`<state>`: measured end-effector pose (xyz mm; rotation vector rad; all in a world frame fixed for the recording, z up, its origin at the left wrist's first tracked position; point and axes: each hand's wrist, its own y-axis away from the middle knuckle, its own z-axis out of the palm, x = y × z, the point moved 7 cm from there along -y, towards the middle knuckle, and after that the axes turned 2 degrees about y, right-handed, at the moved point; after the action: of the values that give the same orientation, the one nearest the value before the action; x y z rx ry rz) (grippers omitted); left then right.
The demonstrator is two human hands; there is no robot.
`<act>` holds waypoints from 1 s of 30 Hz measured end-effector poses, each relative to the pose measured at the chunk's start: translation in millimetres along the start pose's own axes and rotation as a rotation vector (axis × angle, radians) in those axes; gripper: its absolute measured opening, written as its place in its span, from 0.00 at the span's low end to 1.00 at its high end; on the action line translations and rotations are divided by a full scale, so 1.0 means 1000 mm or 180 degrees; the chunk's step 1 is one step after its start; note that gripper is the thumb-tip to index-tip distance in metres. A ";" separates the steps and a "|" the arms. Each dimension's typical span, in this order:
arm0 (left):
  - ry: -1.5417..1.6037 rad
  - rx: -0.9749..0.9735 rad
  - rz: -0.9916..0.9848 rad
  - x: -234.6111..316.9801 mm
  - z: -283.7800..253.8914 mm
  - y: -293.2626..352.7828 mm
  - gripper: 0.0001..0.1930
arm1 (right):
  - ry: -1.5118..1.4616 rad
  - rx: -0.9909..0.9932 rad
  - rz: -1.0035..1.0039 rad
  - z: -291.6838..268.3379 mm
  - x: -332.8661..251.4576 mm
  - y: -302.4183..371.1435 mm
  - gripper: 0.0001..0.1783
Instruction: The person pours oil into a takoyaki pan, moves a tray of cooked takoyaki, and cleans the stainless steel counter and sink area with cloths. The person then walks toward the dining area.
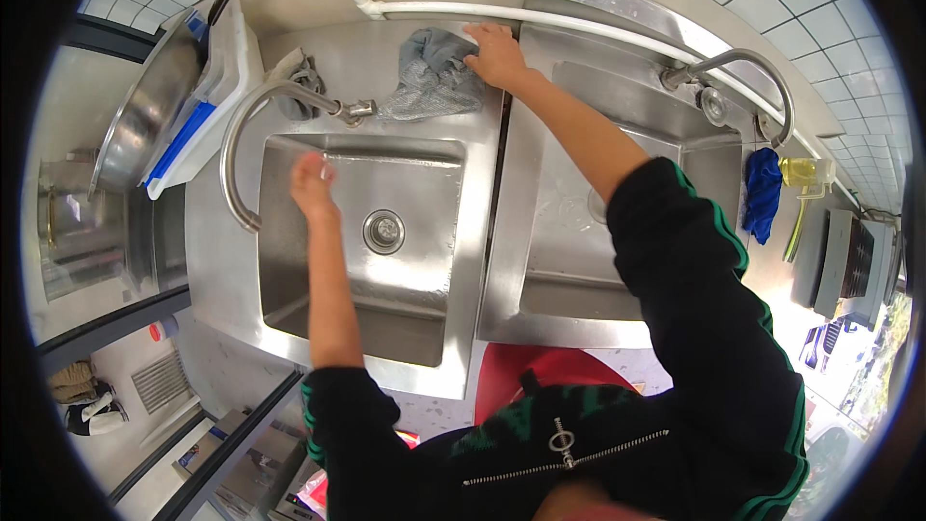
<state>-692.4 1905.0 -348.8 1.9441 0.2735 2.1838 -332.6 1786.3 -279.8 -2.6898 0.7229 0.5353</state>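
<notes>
My right hand (498, 58) reaches across to the back ledge and has its fingers and thumb on the right edge of a crumpled grey cloth (432, 77). The cloth lies bunched behind the left sink (362, 309), next to the base of its curved faucet (231, 159). Over the left part of that sink hangs my left hand (314, 185). Its fingers look curled but are smeared by motion, so whether they hold anything is unclear. The sink's round drain (384, 232) shows below and to the right of it.
To the right is a second steel sink (579, 294) with its own faucet (748, 58). A blue cloth (762, 193) hangs near a bottle of yellow liquid (803, 172). At left lean a metal bowl (145, 111) and white trays (217, 106). A white pipe (463, 12) runs along the back.
</notes>
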 end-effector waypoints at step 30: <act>0.2073 -0.4094 -0.3487 0.088 0.244 0.362 0.24 | -0.5435 -0.1104 0.1336 -0.322 0.029 0.215 0.14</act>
<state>-470.1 1581.4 -138.4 0.2093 -0.0300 1.4082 -335.2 1474.2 -48.1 -1.2474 0.5518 2.5906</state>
